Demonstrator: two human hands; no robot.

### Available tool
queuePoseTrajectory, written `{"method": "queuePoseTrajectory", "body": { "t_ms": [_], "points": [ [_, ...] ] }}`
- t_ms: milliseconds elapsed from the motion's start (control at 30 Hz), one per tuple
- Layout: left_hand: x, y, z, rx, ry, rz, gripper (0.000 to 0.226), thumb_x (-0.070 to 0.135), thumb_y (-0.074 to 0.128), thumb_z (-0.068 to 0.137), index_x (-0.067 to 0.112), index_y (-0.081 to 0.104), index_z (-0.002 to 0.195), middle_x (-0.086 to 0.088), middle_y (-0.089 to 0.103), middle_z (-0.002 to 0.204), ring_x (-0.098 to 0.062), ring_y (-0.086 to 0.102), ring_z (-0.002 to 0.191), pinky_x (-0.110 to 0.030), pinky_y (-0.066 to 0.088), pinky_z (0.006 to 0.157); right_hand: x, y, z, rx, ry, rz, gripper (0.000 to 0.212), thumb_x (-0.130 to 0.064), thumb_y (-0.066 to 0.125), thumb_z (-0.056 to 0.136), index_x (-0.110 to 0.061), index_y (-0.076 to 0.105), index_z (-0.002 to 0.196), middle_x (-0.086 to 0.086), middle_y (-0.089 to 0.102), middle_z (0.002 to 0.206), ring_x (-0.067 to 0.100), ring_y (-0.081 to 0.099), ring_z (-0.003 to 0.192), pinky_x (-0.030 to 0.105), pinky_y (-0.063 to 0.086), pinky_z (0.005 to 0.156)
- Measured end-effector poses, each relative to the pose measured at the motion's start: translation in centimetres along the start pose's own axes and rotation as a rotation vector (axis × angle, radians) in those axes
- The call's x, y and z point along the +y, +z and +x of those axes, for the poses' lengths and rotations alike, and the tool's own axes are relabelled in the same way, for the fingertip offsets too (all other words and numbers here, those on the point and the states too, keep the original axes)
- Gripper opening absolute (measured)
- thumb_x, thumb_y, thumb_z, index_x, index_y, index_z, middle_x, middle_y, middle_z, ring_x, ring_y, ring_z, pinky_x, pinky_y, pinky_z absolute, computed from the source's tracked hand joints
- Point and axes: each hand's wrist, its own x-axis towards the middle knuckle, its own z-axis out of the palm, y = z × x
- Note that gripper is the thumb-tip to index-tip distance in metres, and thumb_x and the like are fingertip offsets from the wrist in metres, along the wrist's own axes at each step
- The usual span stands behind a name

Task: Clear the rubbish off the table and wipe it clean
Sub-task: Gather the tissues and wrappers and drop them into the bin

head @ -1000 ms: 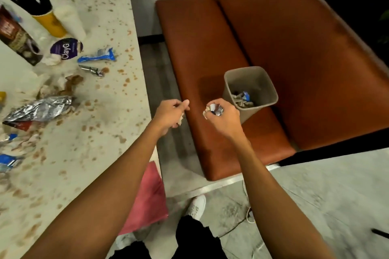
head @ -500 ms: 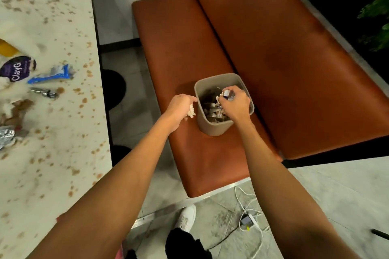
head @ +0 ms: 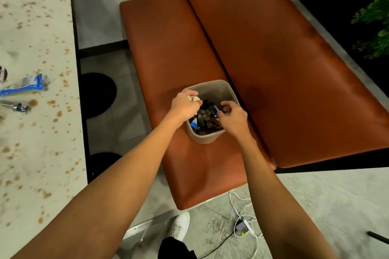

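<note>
Plainly the pale wad sat pinched in the left grip at the rim of the bin on the bench, the right grip slack and empty beside it, so releasing farther inside looked wiser, with a blue wrapper waiting on the counter.

Left arm, mine: bare, stretched forward and to right, wrist straight.
Left hand: knuckles up, fingers curled round crumpled pale scrap.
Right arm, mine: bare, stretched forward, angled slightly inward.
Right hand: palm down, fingers loosely bent and spread, nothing visibly held.
Hands near each other, not touching.
</note>
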Motion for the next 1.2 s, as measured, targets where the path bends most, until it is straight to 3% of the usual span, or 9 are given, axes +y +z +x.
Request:
{"method": "queuePoseTrajectory", "body": {
  "t_ms": [67, 200, 400, 500, 567, 667, 800, 1067, 1200],
  "points": [
    [0.2, 1.1, 0.2, -0.137, -0.005, 0.116, 0.056, 0.028, 0.065, 0.102, 0.026, 0.049, 0.155, 0.0, 0.054, 0.147, -0.014, 0.058, 0.119, -0.023, 0.046, 0.092, 0.4, -1.2, -0.6, 0.045, -0.004, 0.029, 0.032, -0.015, 0.069, 0.096, -0.017, 0.07, 0.128, 0.002, 0.069, 0.112, 0.016, 0.066, 0.102, -0.004, 0.036, 0.076],
    [-0.5, 2.1, 0.1, -0.317, -0.035, 0.228, 0.061, 0.019, 0.059, 0.103, 0.02, 0.039, 0.161, -0.003, 0.045, 0.162, -0.023, 0.046, 0.146, -0.032, 0.043, 0.114, 0.6, -2.3, -1.5, 0.088, -0.027, 0.058, 0.029, -0.011, 0.067, 0.096, -0.015, 0.07, 0.125, 0.001, 0.071, 0.106, 0.014, 0.066, 0.097, -0.007, 0.035, 0.068],
    [-2.3, -0.3, -1.6, -0.098, 0.015, 0.078, 0.033, 0.014, 0.054, 0.104, 0.024, 0.066, 0.132, 0.003, 0.069, 0.127, -0.015, 0.063, 0.119, -0.015, 0.046, 0.08, -1.0, -1.3, -3.4, 0.095, -0.064, 0.096, 0.023, -0.007, 0.062, 0.097, -0.019, 0.073, 0.113, -0.007, 0.072, 0.098, -0.002, 0.064, 0.088, 0.0, 0.042, 0.078],
    [-3.5, -2.4, -2.7, -0.038, 0.026, 0.043, 0.023, 0.016, 0.059, 0.102, 0.032, 0.071, 0.114, 0.006, 0.073, 0.117, -0.014, 0.067, 0.114, -0.026, 0.052, 0.094, -2.5, 0.5, -4.3, 0.064, -0.098, 0.115, 0.02, -0.011, 0.064, 0.098, -0.024, 0.074, 0.109, -0.012, 0.072, 0.097, 0.005, 0.067, 0.091, 0.016, 0.051, 0.087],
    [-4.3, -4.3, -3.8, 0.004, 0.038, 0.031, 0.022, 0.016, 0.061, 0.1, 0.036, 0.069, 0.102, 0.007, 0.075, 0.111, -0.014, 0.07, 0.109, -0.032, 0.057, 0.094, -3.9, 1.9, -5.2, 0.046, -0.122, 0.105, 0.019, -0.012, 0.064, 0.098, -0.022, 0.075, 0.11, -0.01, 0.072, 0.095, 0.006, 0.066, 0.086, 0.007, 0.046, 0.08],
    [-5.8, -7.3, -6.0, 0.068, 0.052, -0.005, 0.022, 0.013, 0.057, 0.102, 0.031, 0.07, 0.105, 0.007, 0.076, 0.108, -0.014, 0.072, 0.104, -0.029, 0.056, 0.084, -6.5, 4.2, -7.2, 0.01, -0.178, 0.098, 0.02, -0.009, 0.064, 0.097, -0.018, 0.077, 0.11, -0.007, 0.072, 0.093, 0.01, 0.066, 0.083, 0.013, 0.048, 0.082],
    [-8.3, -11.4, -8.9, 0.146, 0.061, -0.022, 0.022, 0.013, 0.058, 0.102, 0.032, 0.07, 0.101, 0.009, 0.076, 0.104, -0.013, 0.073, 0.098, -0.031, 0.058, 0.091, -9.7, 7.6, -9.9, -0.041, -0.258, 0.086, 0.019, -0.009, 0.066, 0.096, -0.021, 0.077, 0.106, -0.009, 0.074, 0.097, 0.009, 0.068, 0.088, 0.025, 0.054, 0.089],
    [-15.1, -21.4, -16.1, 0.335, 0.054, -0.079, 0.02, 0.012, 0.061, 0.102, 0.027, 0.073, 0.104, 0.001, 0.078, 0.109, -0.018, 0.072, 0.102, -0.037, 0.057, 0.1, -17.6, 17.0, -17.9, -0.17, -0.378, 0.073, 0.018, -0.009, 0.067, 0.098, -0.02, 0.078, 0.108, -0.012, 0.073, 0.101, 0.002, 0.065, 0.096, 0.019, 0.051, 0.094],
    [-19.5, -26.9, -20.0, 0.393, 0.031, -0.131, 0.026, 0.007, 0.056, 0.101, 0.028, 0.071, 0.102, 0.003, 0.078, 0.106, -0.018, 0.073, 0.1, -0.037, 0.056, 0.1, -21.6, 22.7, -22.2, -0.243, -0.446, 0.093, 0.019, -0.009, 0.066, 0.1, -0.02, 0.077, 0.11, -0.008, 0.075, 0.107, 0.006, 0.069, 0.099, 0.011, 0.051, 0.085]
  ]
}}
